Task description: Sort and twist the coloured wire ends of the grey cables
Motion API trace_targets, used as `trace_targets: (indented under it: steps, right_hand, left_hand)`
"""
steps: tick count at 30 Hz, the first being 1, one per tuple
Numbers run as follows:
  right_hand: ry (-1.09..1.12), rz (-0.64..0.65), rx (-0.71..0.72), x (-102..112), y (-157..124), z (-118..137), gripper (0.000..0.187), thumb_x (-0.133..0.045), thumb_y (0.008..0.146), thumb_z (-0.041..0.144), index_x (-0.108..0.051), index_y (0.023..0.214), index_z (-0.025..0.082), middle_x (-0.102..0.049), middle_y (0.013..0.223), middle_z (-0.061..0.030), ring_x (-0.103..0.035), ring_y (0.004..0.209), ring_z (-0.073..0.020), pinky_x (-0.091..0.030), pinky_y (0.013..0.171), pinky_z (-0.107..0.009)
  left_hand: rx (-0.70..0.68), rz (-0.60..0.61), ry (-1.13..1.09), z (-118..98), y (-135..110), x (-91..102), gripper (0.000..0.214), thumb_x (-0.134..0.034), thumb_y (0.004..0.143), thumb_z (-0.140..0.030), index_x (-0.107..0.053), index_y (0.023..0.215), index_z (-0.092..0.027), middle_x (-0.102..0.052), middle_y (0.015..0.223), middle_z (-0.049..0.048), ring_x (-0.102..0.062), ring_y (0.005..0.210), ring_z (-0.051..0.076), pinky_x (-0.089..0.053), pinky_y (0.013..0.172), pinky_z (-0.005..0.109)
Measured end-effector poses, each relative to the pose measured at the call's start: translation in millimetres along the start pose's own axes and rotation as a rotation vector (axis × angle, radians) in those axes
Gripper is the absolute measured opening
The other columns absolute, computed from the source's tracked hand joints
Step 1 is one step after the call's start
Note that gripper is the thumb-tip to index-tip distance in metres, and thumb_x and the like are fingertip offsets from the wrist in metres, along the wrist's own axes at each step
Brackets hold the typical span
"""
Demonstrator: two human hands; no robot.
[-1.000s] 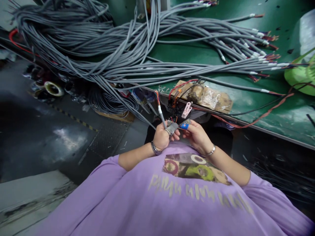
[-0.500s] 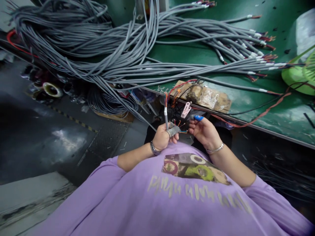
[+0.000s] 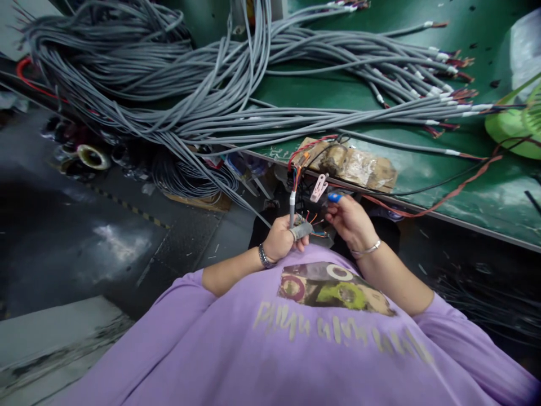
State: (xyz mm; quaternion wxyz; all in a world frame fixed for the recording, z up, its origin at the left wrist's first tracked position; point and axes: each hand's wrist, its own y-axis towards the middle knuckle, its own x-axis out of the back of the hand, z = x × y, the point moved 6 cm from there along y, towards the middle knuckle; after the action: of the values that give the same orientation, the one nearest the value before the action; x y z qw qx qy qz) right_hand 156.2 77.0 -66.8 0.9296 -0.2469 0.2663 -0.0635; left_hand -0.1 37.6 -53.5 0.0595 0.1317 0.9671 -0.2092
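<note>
My left hand (image 3: pixel 281 238) is closed around a grey cable (image 3: pixel 292 211) that stands upright from the fist. Above the cable's white band, its thin coloured wires (image 3: pixel 296 177) fan out. A grey wrap (image 3: pixel 301 231) lies across the thumb side of this hand, and thin wire ends (image 3: pixel 311 217) poke out beside it. Just to the right, my right hand (image 3: pixel 349 220) has its fingers curled together, with blue tape (image 3: pixel 335 197) on one fingertip. Whatever is between those fingers is too small to make out. A pink clothespin (image 3: pixel 319 188) is at the bench edge between the hands.
Long bundles of grey cable (image 3: pixel 203 73) cover much of the green bench (image 3: pixel 443 186). A taped cardboard piece (image 3: pixel 355 166) lies at its front edge. A light green plastic basket (image 3: pixel 507 129) stands at right. Rolls of tape (image 3: pixel 93 157) and coiled cable (image 3: pixel 190 177) are below left.
The cable in my left hand has shifted slightly right, its wires now closer to the cardboard. My right hand has moved up a little, away from the wire ends.
</note>
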Motion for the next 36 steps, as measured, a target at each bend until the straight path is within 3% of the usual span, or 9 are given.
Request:
trace_targets:
  steps: [3, 8, 11, 13, 15, 20, 23, 30, 36]
  right_hand:
    - [-0.013, 0.103, -0.048, -0.1, -3.4, -0.1, 0.043, -0.088, 0.057, 0.041, -0.055, 0.072, 0.019, -0.054, 0.064, 0.0068, -0.044, 0.053, -0.0050, -0.044, 0.051, -0.019]
    - [-0.246, 0.341, -0.014, -25.7, -19.9, -7.6, 0.040, -0.090, 0.056, 0.041, -0.065, 0.076, 0.017, -0.063, 0.068, 0.0020, -0.050, 0.057, -0.0077, -0.042, 0.052, -0.021]
    - [-0.234, 0.234, 0.036, -22.7, -12.4, -6.3, 0.040, -0.091, 0.054, 0.039, -0.059, 0.067, 0.018, -0.057, 0.058, 0.0044, -0.045, 0.053, -0.0069, -0.039, 0.049, -0.020]
    - [-0.105, 0.081, 0.057, -8.4, -3.2, -1.9, 0.046, -0.091, 0.053, 0.040, -0.053, 0.064, 0.019, -0.046, 0.052, 0.0080, -0.039, 0.049, -0.0056, -0.038, 0.046, -0.019]
    - [0.007, 0.015, 0.050, 3.8, 2.4, 1.3, 0.047, -0.091, 0.054, 0.043, -0.052, 0.068, 0.020, -0.046, 0.054, 0.0086, -0.039, 0.049, -0.0052, -0.042, 0.047, -0.018]
    - [-0.018, 0.284, -0.186, -3.1, -9.8, -10.7, 0.047, -0.091, 0.055, 0.049, -0.066, 0.080, 0.017, -0.068, 0.076, -0.0006, -0.058, 0.059, -0.0092, -0.058, 0.058, -0.025]
    - [-0.094, 0.363, -0.195, -13.6, -19.7, -16.1, 0.041, -0.093, 0.054, 0.039, -0.069, 0.079, 0.017, -0.069, 0.074, 0.0003, -0.059, 0.057, -0.0087, -0.058, 0.060, -0.026]
    - [-0.204, 0.232, 0.065, -19.4, -18.5, -14.8, 0.038, -0.092, 0.054, 0.042, -0.069, 0.069, 0.017, -0.064, 0.061, 0.0021, -0.055, 0.052, -0.0084, -0.048, 0.050, -0.023]
    - [-0.153, 0.180, 0.049, -18.2, -24.2, -20.1, 0.033, -0.090, 0.055, 0.037, -0.066, 0.065, 0.017, -0.059, 0.055, 0.0039, -0.048, 0.048, -0.0073, -0.046, 0.049, -0.023]
  left_hand:
    - [0.011, -0.004, -0.031, -0.6, 1.9, 0.4, 0.040, -0.073, 0.075, -0.049, -0.057, 0.062, -0.015, -0.063, 0.054, 0.0011, -0.053, 0.036, 0.008, -0.032, 0.035, 0.018]
    - [0.012, 0.035, -0.011, -4.8, 4.0, -6.1, 0.039, -0.077, 0.071, -0.047, -0.057, 0.062, -0.015, -0.062, 0.052, 0.0006, -0.053, 0.036, 0.008, -0.032, 0.035, 0.018]
    - [0.025, 0.045, 0.002, -3.4, 2.8, -6.1, 0.039, -0.076, 0.072, -0.047, -0.057, 0.063, -0.014, -0.062, 0.052, 0.0008, -0.054, 0.036, 0.008, -0.032, 0.035, 0.018]
    - [0.031, 0.033, -0.009, -1.5, 2.3, -3.4, 0.039, -0.075, 0.074, -0.046, -0.057, 0.062, -0.014, -0.063, 0.053, 0.0012, -0.053, 0.036, 0.008, -0.032, 0.035, 0.018]
    - [0.024, 0.007, -0.045, -0.5, 2.8, 0.4, 0.037, -0.074, 0.075, -0.045, -0.058, 0.063, -0.014, -0.063, 0.054, 0.0014, -0.053, 0.036, 0.008, -0.032, 0.034, 0.018]
    - [-0.017, -0.092, -0.154, -1.7, 6.9, 7.0, 0.032, -0.075, 0.072, -0.042, -0.057, 0.067, -0.015, -0.062, 0.052, -0.0001, -0.052, 0.035, 0.008, -0.031, 0.034, 0.018]
    - [-0.026, -0.085, -0.162, -1.6, 8.1, 4.7, 0.032, -0.074, 0.072, -0.042, -0.057, 0.068, -0.015, -0.063, 0.052, -0.0003, -0.053, 0.035, 0.009, -0.032, 0.034, 0.018]
    - [-0.011, -0.075, -0.120, 0.1, 6.9, 3.0, 0.035, -0.076, 0.071, -0.044, -0.056, 0.067, -0.015, -0.064, 0.053, 0.0002, -0.055, 0.036, 0.010, -0.032, 0.034, 0.019]
    - [-0.040, -0.171, -0.179, -2.8, 6.1, 6.2, 0.037, -0.076, 0.070, -0.046, -0.055, 0.068, -0.016, -0.063, 0.053, -0.0015, -0.055, 0.037, 0.009, -0.033, 0.034, 0.018]
